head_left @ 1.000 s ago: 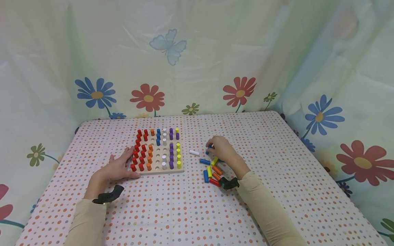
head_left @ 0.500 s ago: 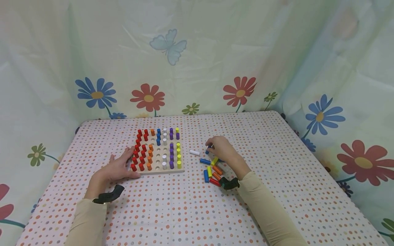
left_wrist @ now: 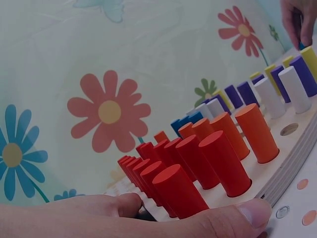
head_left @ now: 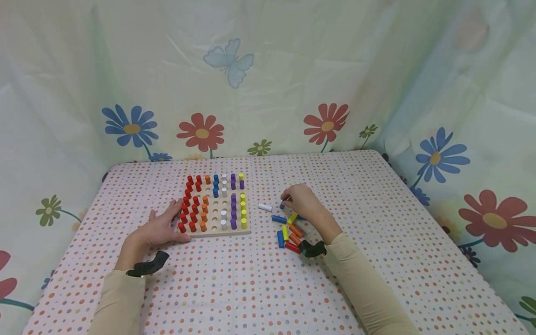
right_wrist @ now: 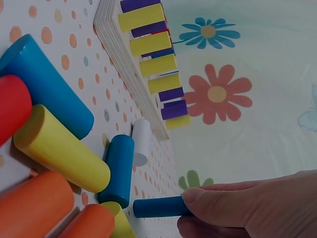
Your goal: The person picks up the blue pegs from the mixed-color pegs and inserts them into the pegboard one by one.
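Board [head_left: 228, 233] left of centre on the tabletop [head_left: 251, 288], well past half filled by my judgement: most holes carry an upright peg. Two red columns on the left near complete, then orange, blue, white, purple and yellow going right. Blue column lags: three pegs at the far end, bare holes [head_left: 215, 211] from there to the near edge. Further gaps among orange and white. One purple peg [head_left: 241, 184] stands in the rightmost, otherwise yellow, column.

Remaining: loose pegs lying on their sides, right of the board. White peg [head_left: 265, 207] closest to it; blue, yellow, orange and red ones bunched nearer. Right wrist covers part of the bunch, so no firm count.

Right hand [head_left: 304, 201] at the far end of the bunch, fingers pinching one end of a blue peg [right_wrist: 161, 207]; whether its free end touches the tabletop, cannot tell. Left hand [head_left: 157, 230] against the board's near left corner, fingers spread along the left side, thumb along the near edge.

Surface: pale covering, small dots, mostly orange and grey. Room: pale curtain [head_left: 268, 83] hung at the far side and to left and right, printed with red and blue flowers, butterfly [head_left: 230, 63] high on the far part.
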The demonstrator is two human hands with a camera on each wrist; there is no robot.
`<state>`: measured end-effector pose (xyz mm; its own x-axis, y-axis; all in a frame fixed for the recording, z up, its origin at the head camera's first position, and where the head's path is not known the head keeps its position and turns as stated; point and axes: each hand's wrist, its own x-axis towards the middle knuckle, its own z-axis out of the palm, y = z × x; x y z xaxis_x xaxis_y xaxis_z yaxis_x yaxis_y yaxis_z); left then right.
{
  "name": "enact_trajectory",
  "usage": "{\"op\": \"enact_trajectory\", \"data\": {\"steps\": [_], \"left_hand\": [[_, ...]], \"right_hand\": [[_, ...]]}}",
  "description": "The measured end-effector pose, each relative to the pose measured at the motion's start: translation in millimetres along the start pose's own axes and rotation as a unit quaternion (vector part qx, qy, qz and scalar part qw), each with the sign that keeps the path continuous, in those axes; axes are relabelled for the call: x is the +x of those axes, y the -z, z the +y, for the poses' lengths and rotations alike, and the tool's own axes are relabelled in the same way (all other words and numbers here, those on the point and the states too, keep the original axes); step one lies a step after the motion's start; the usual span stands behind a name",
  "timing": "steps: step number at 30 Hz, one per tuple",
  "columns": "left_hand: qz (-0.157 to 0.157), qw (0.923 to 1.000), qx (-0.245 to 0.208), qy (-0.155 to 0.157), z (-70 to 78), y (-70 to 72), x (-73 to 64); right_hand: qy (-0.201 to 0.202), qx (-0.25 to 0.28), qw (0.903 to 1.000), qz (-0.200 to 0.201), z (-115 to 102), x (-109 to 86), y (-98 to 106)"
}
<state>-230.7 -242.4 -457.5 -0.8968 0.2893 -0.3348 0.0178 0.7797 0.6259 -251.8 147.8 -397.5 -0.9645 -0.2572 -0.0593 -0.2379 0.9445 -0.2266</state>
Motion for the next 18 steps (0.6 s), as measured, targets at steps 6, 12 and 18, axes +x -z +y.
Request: {"op": "enact_trajectory", "data": {"steps": [6,12,18], "left_hand": [[0.002,1.0,0.007,-0.001,0.7,0.5,0.1],[0.001,1.0,0.005,0.003,1.6,0.0,1.3],[0.004,0.9999,0.012,0.001,2.5,0.4,0.4]], "right_hand": [[-0.001,-0.01,0.9999,-0.003,0.0,0.6,-0.6],[-0.005,-0.001,0.9999,0.011,0.4,-0.2,-0.1],[0.006,0.017,0.9992,0.035,-7.2,1.0,4.7]]}}
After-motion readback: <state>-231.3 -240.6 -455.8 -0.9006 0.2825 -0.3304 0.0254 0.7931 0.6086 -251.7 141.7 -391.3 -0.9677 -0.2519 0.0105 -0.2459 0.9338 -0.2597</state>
